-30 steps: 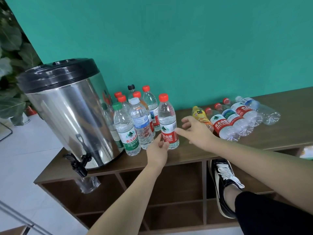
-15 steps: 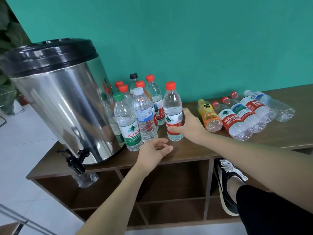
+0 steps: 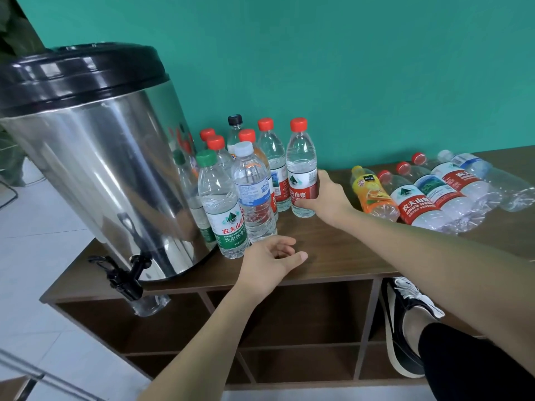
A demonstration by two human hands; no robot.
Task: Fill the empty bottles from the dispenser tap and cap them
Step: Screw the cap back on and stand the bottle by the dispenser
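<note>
A steel dispenser (image 3: 95, 157) with a black lid stands at the left of the wooden shelf top (image 3: 333, 256); its black tap (image 3: 124, 276) hangs over the front edge. Several capped, filled bottles (image 3: 223, 204) stand upright beside it. My right hand (image 3: 327, 198) grips the rightmost upright one, a red-capped bottle (image 3: 301, 166), around its red label. My left hand (image 3: 272, 261) hovers over the shelf front, fingers loosely curled, holding nothing. Several empty capped bottles (image 3: 417, 198) lie on their sides at the right.
A clear container (image 3: 150, 305) sits under the tap in the shelf's left cubby. A teal wall runs close behind the bottles. My foot in a black-and-white shoe (image 3: 405, 322) rests in a lower cubby at the right. White tiled floor lies to the left.
My left hand let go of the red-capped bottle and drew back toward the shelf front. My right hand closed around that bottle. The view shifted closer to the dispenser.
</note>
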